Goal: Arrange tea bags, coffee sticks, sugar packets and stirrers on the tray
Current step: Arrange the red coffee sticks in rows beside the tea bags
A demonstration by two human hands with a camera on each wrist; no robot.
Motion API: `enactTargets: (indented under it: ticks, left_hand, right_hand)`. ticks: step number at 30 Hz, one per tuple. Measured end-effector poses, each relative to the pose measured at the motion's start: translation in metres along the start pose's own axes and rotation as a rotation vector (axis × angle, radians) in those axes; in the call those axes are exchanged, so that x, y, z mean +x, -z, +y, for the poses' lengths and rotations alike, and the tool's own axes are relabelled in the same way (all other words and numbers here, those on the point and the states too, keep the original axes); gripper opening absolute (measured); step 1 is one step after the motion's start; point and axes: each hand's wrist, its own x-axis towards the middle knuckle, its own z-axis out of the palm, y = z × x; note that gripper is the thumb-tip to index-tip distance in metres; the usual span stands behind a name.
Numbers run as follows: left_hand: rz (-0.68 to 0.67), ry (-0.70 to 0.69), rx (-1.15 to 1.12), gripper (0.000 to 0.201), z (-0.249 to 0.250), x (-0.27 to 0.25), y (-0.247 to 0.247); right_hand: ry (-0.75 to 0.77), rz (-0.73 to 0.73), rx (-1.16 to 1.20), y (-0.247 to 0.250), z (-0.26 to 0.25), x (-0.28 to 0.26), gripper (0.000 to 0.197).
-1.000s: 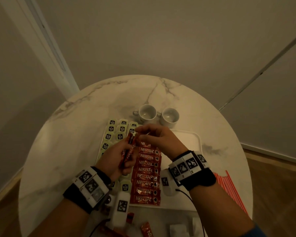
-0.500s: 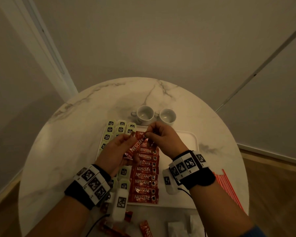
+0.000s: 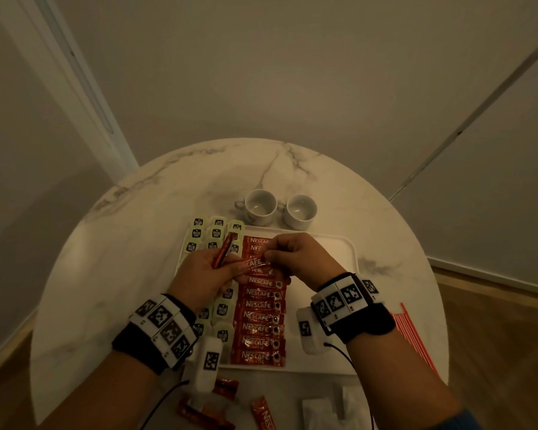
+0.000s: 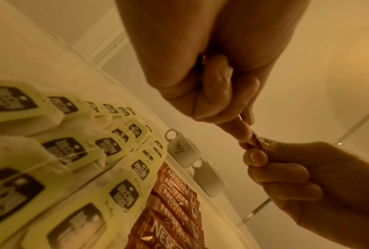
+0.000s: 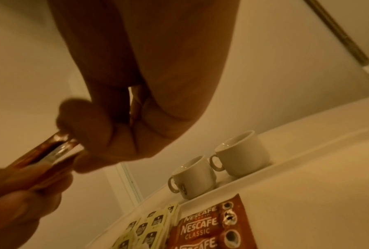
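left hand [image 3: 204, 274]: fingers grip spare coffee sticks [image 3: 222, 254] | right hand [image 3: 295, 259]: fingers pinch one coffee stick [image 3: 257, 263] over tray [image 3: 339, 252] | tea bags [image 3: 196, 234] left of stick row, on bench [image 3: 121, 259]

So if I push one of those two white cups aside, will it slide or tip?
Likely slide: the white cups are squat and wide-based, upright on the smooth marble table. Probably rigid ceramic, chippable; they stand close together, so they may clink.

A round white marble worktop [image 3: 156, 243] is standing against plain beige walls [image 3: 292, 72] in dim, warm light. Wooden flooring [image 3: 494, 321] is showing at right, a white door frame [image 3: 75, 72] rising at left.
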Motion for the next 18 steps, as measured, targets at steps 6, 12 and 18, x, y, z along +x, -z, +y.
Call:
enactTargets:
  ticks: [6, 12, 18]
  left_hand:
    - [0.113, -0.019, -0.056, 0.010, -0.004, 0.006, 0.003]
    - [0.049, -0.018, 0.007, 0.010, -0.006, 0.015, 0.009]
    - [0.045, -0.065, 0.004, 0.008, -0.005, 0.019, 0.010]
  right_hand:
    - [-0.037, 0.009, 0.242, 0.010, 0.007, 0.001, 0.025]
    - [0.039, 0.056, -0.014, 0.014, 0.000, 0.000, 0.023]
    - [0.065, 0.004, -0.098, 0.011, -0.001, 0.006, 0.016]
